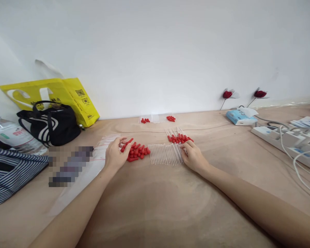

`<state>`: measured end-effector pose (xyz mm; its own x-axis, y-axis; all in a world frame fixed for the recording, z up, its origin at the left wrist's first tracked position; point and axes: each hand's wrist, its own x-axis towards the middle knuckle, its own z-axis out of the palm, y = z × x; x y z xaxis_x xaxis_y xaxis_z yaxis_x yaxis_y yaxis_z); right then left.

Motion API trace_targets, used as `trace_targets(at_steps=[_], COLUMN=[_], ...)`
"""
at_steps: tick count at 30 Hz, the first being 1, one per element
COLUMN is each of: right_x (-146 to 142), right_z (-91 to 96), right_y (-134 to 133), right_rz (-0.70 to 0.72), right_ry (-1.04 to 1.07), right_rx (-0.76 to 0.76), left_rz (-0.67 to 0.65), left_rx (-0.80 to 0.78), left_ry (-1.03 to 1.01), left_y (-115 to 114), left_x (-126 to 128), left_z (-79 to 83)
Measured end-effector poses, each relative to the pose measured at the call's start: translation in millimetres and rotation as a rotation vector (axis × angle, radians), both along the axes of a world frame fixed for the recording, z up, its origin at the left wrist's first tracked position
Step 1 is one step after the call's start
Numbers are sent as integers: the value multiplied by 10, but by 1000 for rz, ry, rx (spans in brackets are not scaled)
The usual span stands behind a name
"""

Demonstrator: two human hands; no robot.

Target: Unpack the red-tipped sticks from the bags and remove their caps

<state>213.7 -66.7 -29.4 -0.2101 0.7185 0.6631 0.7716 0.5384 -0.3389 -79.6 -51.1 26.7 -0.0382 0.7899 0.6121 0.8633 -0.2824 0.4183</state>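
Note:
My left hand rests on the table with its fingers curled on a heap of small red caps, pinching one cap at the fingertips. My right hand lies at the right end of a row of clear thin tubes, fingers bent against the tubes. Just beyond it, a bunch of tubes with red caps fitted lies fanned out. Two more small groups of capped tubes lie by the wall.
Clear zip bags lie left of my left hand. A black bag, yellow bag, water bottle and striped cloth sit far left. A power strip with cables and a tissue pack are at right.

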Motion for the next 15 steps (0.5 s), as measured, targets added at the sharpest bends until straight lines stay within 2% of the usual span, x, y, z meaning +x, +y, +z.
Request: trace_targets(at_steps=[4, 8, 11, 15], right_x=[-46, -78, -76, 10], right_z=[26, 65, 77, 90], right_y=[-27, -79, -96, -33], right_rz=[31, 46, 45, -20], right_ry=[-1, -18, -12, -9], right_rx=[-16, -59, -74, -60], left_rz=[-22, -56, -48, -43], left_rx=[-103, -110, -42, 142], left_ry=[17, 135, 201, 216], left_y=[51, 42, 13, -73], left_x=[-38, -19, -14, 62], left_z=[-34, -53, -50, -78])
